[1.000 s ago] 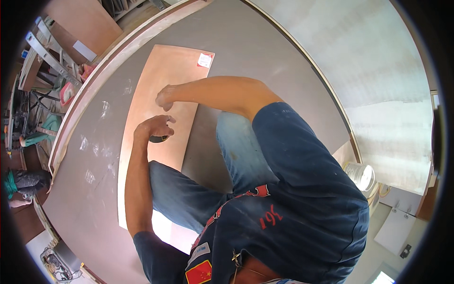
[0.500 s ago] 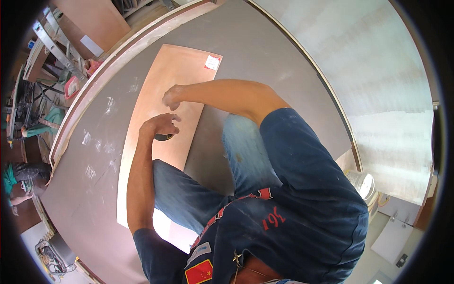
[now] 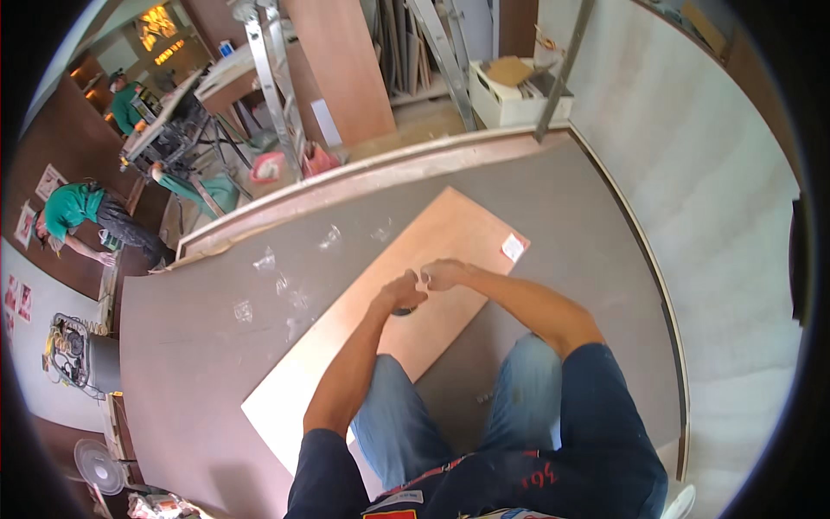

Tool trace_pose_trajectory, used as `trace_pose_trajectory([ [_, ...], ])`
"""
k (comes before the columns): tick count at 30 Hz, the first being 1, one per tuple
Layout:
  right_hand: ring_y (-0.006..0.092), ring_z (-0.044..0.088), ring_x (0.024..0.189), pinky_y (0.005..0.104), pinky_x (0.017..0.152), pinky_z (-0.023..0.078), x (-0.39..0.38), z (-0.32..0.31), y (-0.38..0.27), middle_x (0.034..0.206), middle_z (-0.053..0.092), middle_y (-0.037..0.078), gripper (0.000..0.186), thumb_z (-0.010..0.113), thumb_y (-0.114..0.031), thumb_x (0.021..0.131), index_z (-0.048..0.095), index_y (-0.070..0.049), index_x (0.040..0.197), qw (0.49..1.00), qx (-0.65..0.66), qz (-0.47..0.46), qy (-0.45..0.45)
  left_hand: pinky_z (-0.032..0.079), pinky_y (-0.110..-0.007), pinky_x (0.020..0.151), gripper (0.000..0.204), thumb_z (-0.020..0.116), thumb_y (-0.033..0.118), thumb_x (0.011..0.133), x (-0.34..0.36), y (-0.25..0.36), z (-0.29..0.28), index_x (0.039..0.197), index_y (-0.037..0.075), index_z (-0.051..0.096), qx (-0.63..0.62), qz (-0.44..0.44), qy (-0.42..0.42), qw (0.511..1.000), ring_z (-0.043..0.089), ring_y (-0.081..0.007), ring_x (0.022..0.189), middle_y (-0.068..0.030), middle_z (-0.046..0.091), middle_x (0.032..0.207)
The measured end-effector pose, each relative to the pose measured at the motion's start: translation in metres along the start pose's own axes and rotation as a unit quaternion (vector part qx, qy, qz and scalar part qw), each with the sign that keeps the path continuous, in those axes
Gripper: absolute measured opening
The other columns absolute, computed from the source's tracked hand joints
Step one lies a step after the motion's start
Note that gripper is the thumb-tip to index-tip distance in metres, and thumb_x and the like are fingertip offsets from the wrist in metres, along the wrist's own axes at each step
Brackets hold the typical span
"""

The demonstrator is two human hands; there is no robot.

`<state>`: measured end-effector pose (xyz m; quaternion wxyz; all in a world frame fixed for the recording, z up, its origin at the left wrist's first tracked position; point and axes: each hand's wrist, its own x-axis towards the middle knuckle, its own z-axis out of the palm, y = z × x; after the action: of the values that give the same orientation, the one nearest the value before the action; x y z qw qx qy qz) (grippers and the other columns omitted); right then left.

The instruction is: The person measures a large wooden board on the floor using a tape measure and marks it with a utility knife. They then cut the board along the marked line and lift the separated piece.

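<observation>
Plywood panel [image 3: 406, 320] lay flat on the grey floor [image 3: 216, 346], long axis running from our lower left to upper right (paper tag [image 3: 513, 247] at the far corner). Our left hand [image 3: 400, 291] and right hand [image 3: 443, 274] met over it, grips curled, contents too small to tell. Workshop behind us: upright boards [image 3: 341, 69], metal frames [image 3: 264, 73].

Head-worn fisheye, looking steeply down.
Set above own knees and both forearms, close over the board [image 3: 406, 320] on the grey floor [image 3: 216, 363]; facing forward toward the workshop behind; edges bent at the rim; only one view, nothing shared.
</observation>
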<state>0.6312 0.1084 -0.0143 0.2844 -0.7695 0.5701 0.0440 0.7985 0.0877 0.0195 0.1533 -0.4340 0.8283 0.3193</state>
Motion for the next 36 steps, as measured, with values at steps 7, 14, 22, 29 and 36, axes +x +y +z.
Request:
trace_pose_trajectory([
  [7, 0.0180, 0.059, 0.076, 0.0334, 0.068, 0.047, 0.004, -0.004, 0.007, 0.080, 0.065, 0.010, 0.017, 0.054, -0.012, 0.079, 0.064, -0.002, 0.089, 0.964, 0.259, -0.028, 0.057, 0.047, -0.040, 0.091, 0.075, 0.061, 0.038, 0.077, 0.017, 0.012, 0.012, 0.132, -0.004, 0.032, -0.100, -0.042, 0.053, 0.993, 0.061, -0.0368, 0.106, -0.0267, 0.060, 0.111],
  [14, 0.0145, 0.057, 0.074, 0.0307, 0.067, 0.047, -0.004, -0.007, 0.015, 0.082, 0.063, 0.005, 0.018, 0.053, -0.014, 0.082, 0.064, -0.003, 0.092, 0.939, 0.345, -0.009, -0.016, 0.049, -0.039, 0.086, 0.070, 0.059, 0.038, 0.079, 0.016, 0.021, 0.009, 0.131, -0.002, 0.035, -0.106, 0.000, 0.023, 0.994, 0.060, -0.0343, 0.106, -0.0245, 0.056, 0.117],
  [22, 0.0153, 0.060, 0.079, 0.0309, 0.075, 0.050, -0.017, -0.026, -0.018, 0.091, 0.065, 0.006, 0.031, 0.054, -0.027, 0.083, 0.063, -0.006, 0.103, 0.904, 0.420, -0.002, -0.073, 0.047, -0.043, 0.087, 0.052, 0.055, 0.032, 0.082, 0.026, -0.018, 0.022, 0.129, 0.011, 0.048, -0.096, 0.138, 0.058, 0.984, 0.058, -0.0353, 0.105, -0.0208, 0.049, 0.122],
  [29, 0.0147, 0.058, 0.073, 0.0312, 0.071, 0.049, -0.003, 0.038, 0.137, 0.079, 0.062, 0.004, 0.033, 0.049, -0.036, 0.089, 0.065, -0.007, 0.093, 0.960, 0.213, -0.089, -0.158, 0.046, -0.035, 0.078, 0.057, 0.061, 0.029, 0.080, 0.044, 0.059, 0.005, 0.131, 0.008, 0.047, -0.164, 0.092, -0.176, 0.966, 0.055, -0.0190, 0.091, -0.0105, 0.059, 0.104],
  [36, 0.0206, 0.064, 0.086, 0.0371, 0.077, 0.051, -0.040, 0.088, 0.066, 0.105, 0.064, 0.013, 0.035, 0.054, -0.027, 0.089, 0.061, -0.002, 0.113, 0.976, 0.149, -0.082, -0.136, 0.049, -0.035, 0.074, 0.069, 0.058, 0.018, 0.078, -0.040, -0.113, 0.056, 0.140, 0.001, 0.035, -0.167, -0.073, -0.185, 0.966, 0.061, -0.0240, 0.089, -0.0144, 0.064, 0.098],
])
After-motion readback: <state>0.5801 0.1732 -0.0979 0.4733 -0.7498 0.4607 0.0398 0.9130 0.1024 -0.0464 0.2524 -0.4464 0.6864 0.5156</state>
